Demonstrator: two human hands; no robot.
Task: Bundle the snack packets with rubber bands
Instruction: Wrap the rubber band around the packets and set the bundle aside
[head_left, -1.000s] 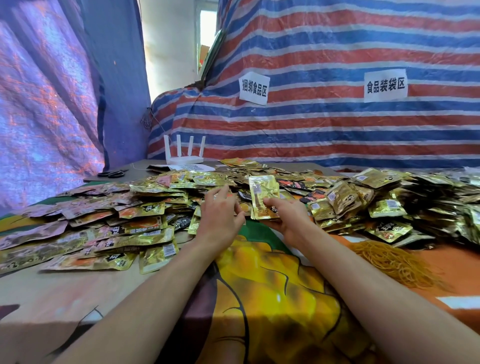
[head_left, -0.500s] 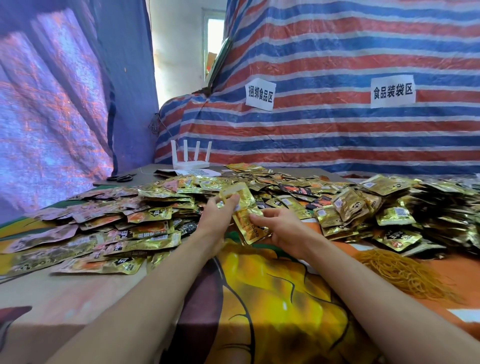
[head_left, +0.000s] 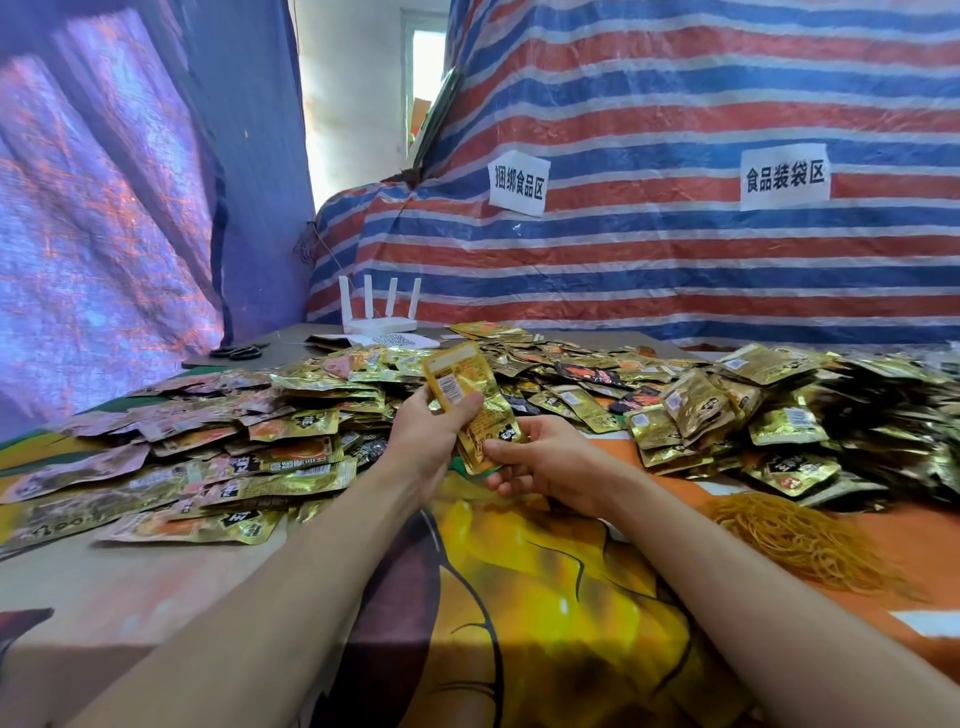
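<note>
While heaps of shiny snack packets cover the tabletop (head_left: 130, 597), only a few are lifted up. On the left lies a flat spread of packets (head_left: 249, 467), some pink, most gold. Next comes the left hand (head_left: 423, 441). Its grip is closed on the held packets (head_left: 470, 395), with the thumb on the front by the barcode and the fingers behind. The held packets stand tilted above the tabletop, between both hands. The right hand (head_left: 545, 462) has its grip closed on their lower end, thumb on top and fingers curled below. Farther right is a taller heap of gold packets (head_left: 727, 410). Then come the yellow rubber bands (head_left: 795, 535), in a tangled bunch near the right arm, apart from both hands.

I think the hands are lining up packets into a stack, and no band is on them yet. The foil looks slippery, so the packets could slide apart or drop if one grip lets go to fetch a band. The bands are tangled, so pulling one may drag out many. A band put on crooked could slip off the end or bend the packets.
</note>
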